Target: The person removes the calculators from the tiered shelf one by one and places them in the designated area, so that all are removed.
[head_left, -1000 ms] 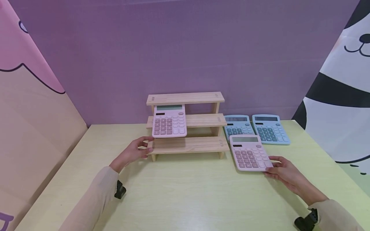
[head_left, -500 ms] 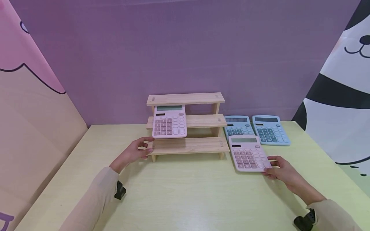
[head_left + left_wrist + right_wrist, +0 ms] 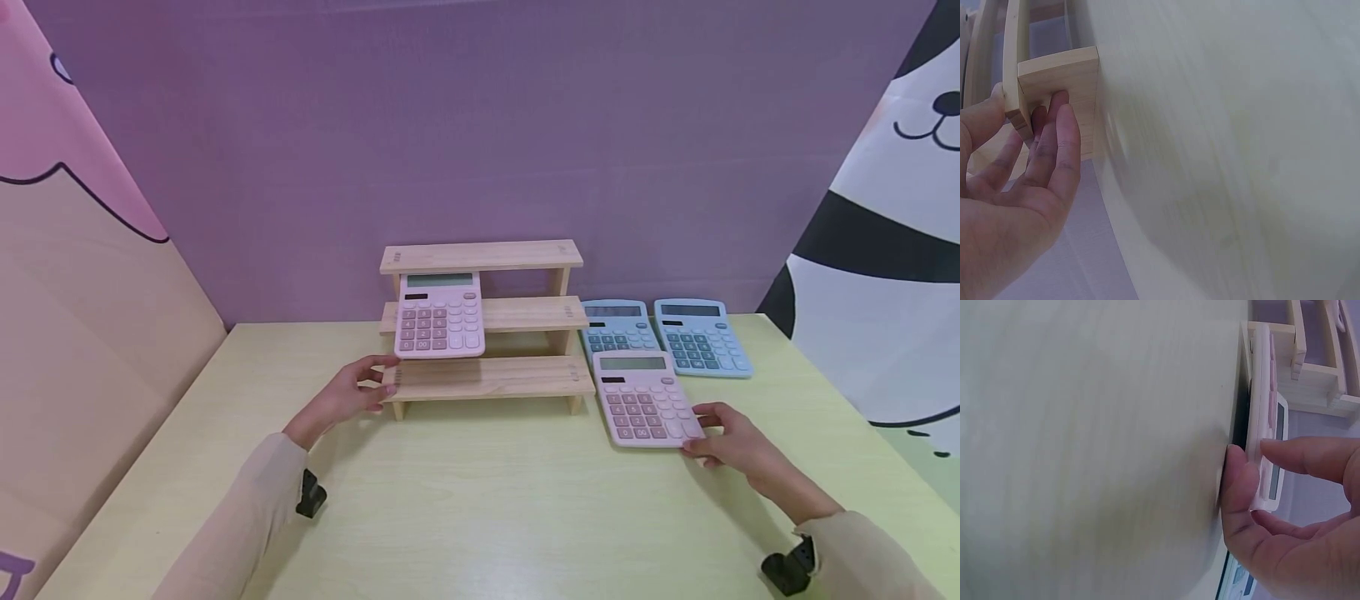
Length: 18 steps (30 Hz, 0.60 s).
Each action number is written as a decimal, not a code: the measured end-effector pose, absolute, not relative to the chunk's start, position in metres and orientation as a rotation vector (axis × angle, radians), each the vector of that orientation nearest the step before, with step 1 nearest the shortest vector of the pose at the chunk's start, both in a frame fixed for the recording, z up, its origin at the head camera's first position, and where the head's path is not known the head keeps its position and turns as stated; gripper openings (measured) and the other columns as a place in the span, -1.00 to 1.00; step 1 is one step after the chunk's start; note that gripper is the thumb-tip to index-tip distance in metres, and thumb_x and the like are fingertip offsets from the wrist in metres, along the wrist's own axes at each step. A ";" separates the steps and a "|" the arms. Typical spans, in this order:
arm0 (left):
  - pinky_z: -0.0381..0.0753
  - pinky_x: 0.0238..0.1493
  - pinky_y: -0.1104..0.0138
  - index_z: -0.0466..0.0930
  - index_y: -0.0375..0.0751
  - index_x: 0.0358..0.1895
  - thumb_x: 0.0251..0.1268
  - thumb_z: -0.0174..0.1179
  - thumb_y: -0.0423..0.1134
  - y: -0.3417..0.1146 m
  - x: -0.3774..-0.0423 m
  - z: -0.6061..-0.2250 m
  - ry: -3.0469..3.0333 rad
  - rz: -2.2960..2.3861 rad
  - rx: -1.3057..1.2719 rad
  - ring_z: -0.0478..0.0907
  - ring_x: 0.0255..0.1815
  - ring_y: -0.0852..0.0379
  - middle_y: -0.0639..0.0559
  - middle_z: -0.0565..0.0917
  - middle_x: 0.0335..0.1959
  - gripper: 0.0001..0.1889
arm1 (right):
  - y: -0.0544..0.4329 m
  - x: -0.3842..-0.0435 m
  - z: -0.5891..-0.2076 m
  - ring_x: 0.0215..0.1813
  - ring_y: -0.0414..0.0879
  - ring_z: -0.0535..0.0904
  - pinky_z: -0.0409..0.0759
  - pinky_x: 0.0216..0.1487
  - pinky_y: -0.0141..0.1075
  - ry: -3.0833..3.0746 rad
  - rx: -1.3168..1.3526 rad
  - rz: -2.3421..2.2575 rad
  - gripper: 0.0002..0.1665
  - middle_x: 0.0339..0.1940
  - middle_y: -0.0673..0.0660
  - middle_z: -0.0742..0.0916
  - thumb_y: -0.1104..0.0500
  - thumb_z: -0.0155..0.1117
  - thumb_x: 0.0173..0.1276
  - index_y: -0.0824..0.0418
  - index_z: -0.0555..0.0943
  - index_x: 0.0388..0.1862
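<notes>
A three-step wooden display shelf point(image 3: 495, 379) stands against the back of the table. My left hand point(image 3: 345, 398) grips the left end of its lowest board, thumb on top and fingers underneath, as the left wrist view shows. One pink calculator point(image 3: 441, 317) leans on the middle step, its lower edge over the lowest board. At the right, my right hand point(image 3: 738, 446) pinches the lower right corner of a second pink calculator point(image 3: 648, 400). In the right wrist view the thumb is on its keypad face and fingers are behind its underside, close over the tabletop.
Two blue calculators point(image 3: 703, 337) lie at the back right, the left one partly covered by the pink calculator. A purple cloth backdrop point(image 3: 480, 125) rises behind the table point(image 3: 465, 500). Printed panels stand at both sides.
My right hand and the pink calculator in it have shifted slightly left. The left hand and the shelf look the same.
</notes>
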<state>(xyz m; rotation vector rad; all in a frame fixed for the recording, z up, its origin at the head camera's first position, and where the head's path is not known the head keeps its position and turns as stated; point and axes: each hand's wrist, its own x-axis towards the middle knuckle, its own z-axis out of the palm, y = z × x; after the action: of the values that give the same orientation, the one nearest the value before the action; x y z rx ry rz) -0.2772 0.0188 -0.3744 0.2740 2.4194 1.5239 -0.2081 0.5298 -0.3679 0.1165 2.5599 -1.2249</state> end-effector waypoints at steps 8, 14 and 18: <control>0.64 -0.10 0.18 0.20 -0.21 0.32 0.27 0.11 -0.28 0.018 -0.278 -0.374 2.426 1.512 0.291 0.53 -0.18 0.03 -0.32 0.37 0.05 -0.45 | 0.529 -0.208 -0.368 -0.35 -0.21 0.49 0.55 -0.41 -0.38 2.574 0.115 -1.218 -0.24 0.07 0.53 0.33 0.28 0.21 0.22 0.57 0.04 0.23; 0.65 -0.12 0.20 0.21 -0.21 0.32 0.27 0.11 -0.28 0.018 -0.279 -0.375 2.429 1.512 0.296 0.53 -0.19 0.05 -0.33 0.37 0.06 -0.46 | 0.528 -0.208 -0.368 -0.38 -0.20 0.52 0.55 -0.42 -0.37 2.574 0.148 -1.208 -0.29 0.01 0.51 0.36 0.31 0.17 0.23 0.57 0.06 0.22; 0.64 -0.11 0.19 0.21 -0.21 0.32 0.28 0.10 -0.28 0.018 -0.278 -0.375 2.424 1.515 0.297 0.53 -0.17 0.01 -0.33 0.37 0.06 -0.46 | 0.529 -0.208 -0.367 -0.37 -0.19 0.51 0.56 -0.40 -0.38 2.573 0.158 -1.197 -0.29 0.01 0.51 0.36 0.30 0.16 0.24 0.57 0.06 0.23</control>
<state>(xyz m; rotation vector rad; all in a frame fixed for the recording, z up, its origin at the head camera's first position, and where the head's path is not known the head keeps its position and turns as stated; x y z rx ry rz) -0.2784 0.0184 -0.3748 0.2966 2.4243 1.5147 -0.2081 0.5288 -0.3671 0.1577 2.5732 -1.1972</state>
